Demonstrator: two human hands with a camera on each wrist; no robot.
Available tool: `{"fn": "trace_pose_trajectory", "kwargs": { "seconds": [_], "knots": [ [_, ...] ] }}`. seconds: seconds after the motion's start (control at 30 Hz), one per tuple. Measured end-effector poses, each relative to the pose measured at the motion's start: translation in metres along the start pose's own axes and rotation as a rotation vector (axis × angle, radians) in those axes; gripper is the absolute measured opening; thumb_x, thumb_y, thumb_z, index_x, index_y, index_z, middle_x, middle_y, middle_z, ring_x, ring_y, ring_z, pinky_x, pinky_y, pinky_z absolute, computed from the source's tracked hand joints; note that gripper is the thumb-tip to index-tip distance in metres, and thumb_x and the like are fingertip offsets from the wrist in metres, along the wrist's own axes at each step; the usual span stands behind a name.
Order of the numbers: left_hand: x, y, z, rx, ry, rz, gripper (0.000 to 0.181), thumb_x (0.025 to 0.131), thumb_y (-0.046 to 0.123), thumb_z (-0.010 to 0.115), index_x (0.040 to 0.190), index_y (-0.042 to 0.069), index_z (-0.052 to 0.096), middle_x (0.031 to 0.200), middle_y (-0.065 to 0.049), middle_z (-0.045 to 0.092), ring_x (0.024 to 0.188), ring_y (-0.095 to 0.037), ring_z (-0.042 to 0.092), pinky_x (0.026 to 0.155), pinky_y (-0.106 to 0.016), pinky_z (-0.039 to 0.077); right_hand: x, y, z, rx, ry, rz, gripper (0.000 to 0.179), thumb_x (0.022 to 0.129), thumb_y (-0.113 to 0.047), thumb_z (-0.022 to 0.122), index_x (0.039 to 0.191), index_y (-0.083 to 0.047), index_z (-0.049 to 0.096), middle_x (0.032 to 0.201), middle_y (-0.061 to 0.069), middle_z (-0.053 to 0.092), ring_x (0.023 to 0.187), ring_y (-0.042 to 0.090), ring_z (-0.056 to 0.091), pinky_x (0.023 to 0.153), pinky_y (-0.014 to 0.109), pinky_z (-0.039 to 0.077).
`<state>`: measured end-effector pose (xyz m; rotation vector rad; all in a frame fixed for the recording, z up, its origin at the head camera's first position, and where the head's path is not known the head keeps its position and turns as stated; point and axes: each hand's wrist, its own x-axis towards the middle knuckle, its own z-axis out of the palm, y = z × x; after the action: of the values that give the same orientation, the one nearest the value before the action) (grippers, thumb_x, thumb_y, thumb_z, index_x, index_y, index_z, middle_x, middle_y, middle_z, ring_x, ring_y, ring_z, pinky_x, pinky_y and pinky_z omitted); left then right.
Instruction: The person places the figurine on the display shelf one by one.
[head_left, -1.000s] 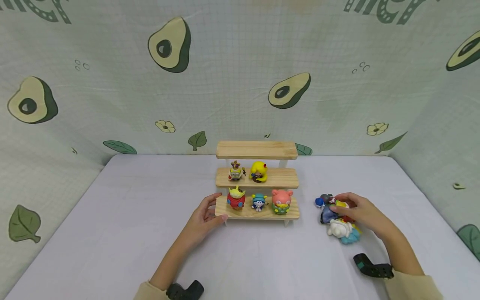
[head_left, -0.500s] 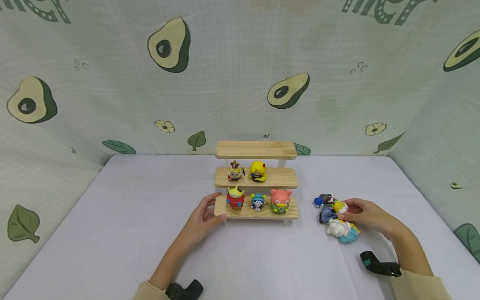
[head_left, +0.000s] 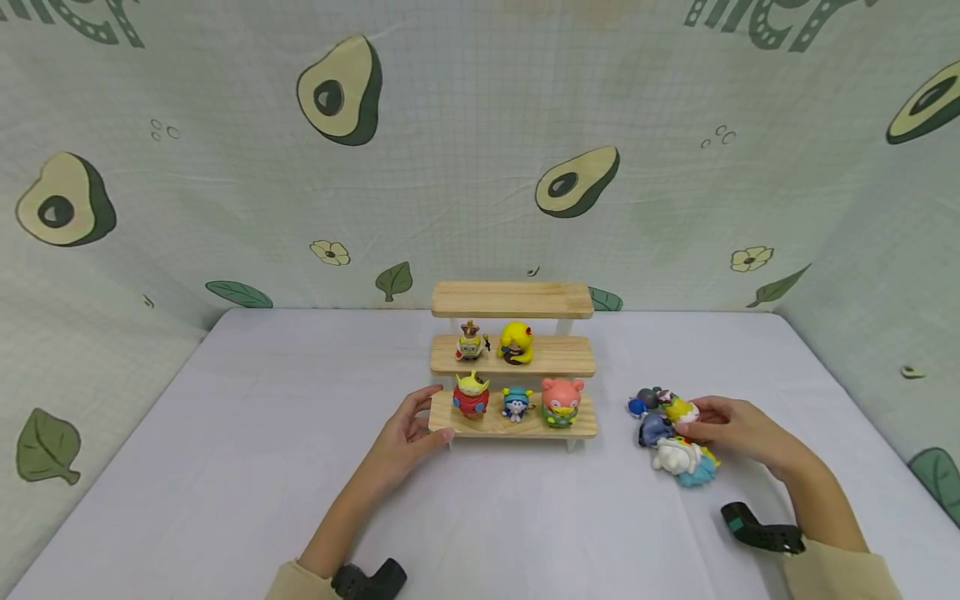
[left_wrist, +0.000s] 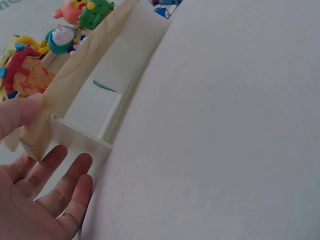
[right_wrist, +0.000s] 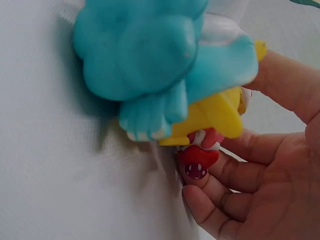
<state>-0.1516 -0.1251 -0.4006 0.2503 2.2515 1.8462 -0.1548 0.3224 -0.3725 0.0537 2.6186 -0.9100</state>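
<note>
Yellow-and-red figure [head_left: 678, 410] is between the thumb and fingers of the right hand [head_left: 738, 429], thumb on the near side, fingertips on the far side. It's on the right part of the counter [head_left: 525, 533], directly left of the palm. Can't tell if it's touching the surface. Long axis looks slanted, far-left to near-right, tail toward the palm; low confidence, fingers cover part of it.

Neighbours crowd it: blue-grey figure [head_left: 655, 430] just to the left, white-and-teal figure [head_left: 678, 457] just on the near side (might be two pieces, can't tell).

The wooden stand [head_left: 512, 300] is well left of the right hand, boards running left-right, right end facing that hand. Left hand [head_left: 397, 446] grips the left end of the bottom board [head_left: 487, 429], thumb at the front edge. Right hand is clearly the nearer one; my read, the neighbours are the tight constraint, not the leftward span.
</note>
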Motion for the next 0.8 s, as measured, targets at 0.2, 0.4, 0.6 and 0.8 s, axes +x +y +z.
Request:
{"fn": "trace_pose_trajectory", "kwargs": {
  "seconds": [0.2, 0.4, 0.6, 0.8],
  "knots": [
    [0.000, 0.000, 0.000, -0.015, -0.001, -0.003, 0.066, 0.084, 0.014, 0.069, 0.140, 0.013, 0.034, 0.136, -0.014, 0.045, 0.097, -0.017, 0.060, 0.077, -0.018, 0.048, -0.003, -0.001, -0.003, 0.017, 0.052, -0.007, 0.071, 0.089, -0.045, 0.057, 0.131, 0.009, 0.040, 0.116, 0.024, 0.055, 0.102, 0.031, 0.050, 0.080, 0.044, 0.044],
    [-0.001, -0.001, 0.000, -0.010, 0.002, 0.003, 0.066, 0.084, 0.014, 0.069, 0.140, 0.014, 0.035, 0.136, -0.014, 0.046, 0.096, -0.015, 0.060, 0.077, -0.019, 0.048, -0.002, -0.006, -0.002, 0.043, 0.113, -0.014, 0.066, 0.093, -0.043, 0.052, 0.130, 0.011, 0.041, 0.103, 0.015, 0.063, 0.087, 0.015, 0.055, 0.077, 0.036, 0.044],
    [-0.001, -0.001, 0.000, -0.003, 0.016, 0.010, 0.066, 0.084, 0.014, 0.068, 0.140, 0.013, 0.035, 0.134, -0.014, 0.047, 0.091, -0.011, 0.061, 0.075, -0.019, 0.048, -0.002, -0.013, 0.000, 0.050, 0.179, -0.007, 0.070, 0.094, -0.046, 0.048, 0.132, 0.011, 0.038, 0.095, 0.013, 0.062, 0.081, 0.015, 0.052, 0.071, 0.033, 0.043],
    [0.000, -0.001, 0.001, -0.010, 0.019, -0.004, 0.066, 0.084, 0.014, 0.069, 0.140, 0.014, 0.035, 0.133, -0.014, 0.048, 0.094, -0.013, 0.061, 0.076, -0.019, 0.048, -0.005, -0.026, 0.005, 0.069, 0.306, -0.050, 0.068, 0.093, -0.048, 0.049, 0.132, 0.005, 0.037, 0.097, 0.016, 0.059, 0.073, 0.012, 0.053, 0.061, 0.024, 0.043]
  ]
}}
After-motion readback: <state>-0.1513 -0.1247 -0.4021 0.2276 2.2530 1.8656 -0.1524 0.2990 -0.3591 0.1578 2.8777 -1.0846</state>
